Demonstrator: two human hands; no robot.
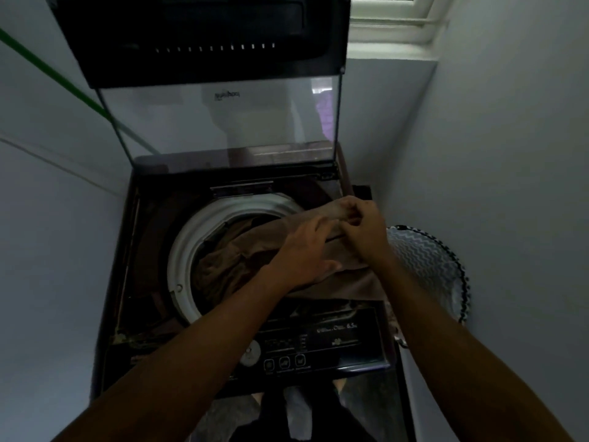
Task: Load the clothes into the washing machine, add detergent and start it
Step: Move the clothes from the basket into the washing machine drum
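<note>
Head view: loading step judged in hand, brown garment (255,250) draped over the drum rim (181,250), pinched by right hand (363,228), pressed by flat left hand (302,256); pushing it into the drum is called for next.

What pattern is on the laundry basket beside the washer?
Grey-and-white zigzag on the laundry basket, dark trimmed rim; head view.
</note>
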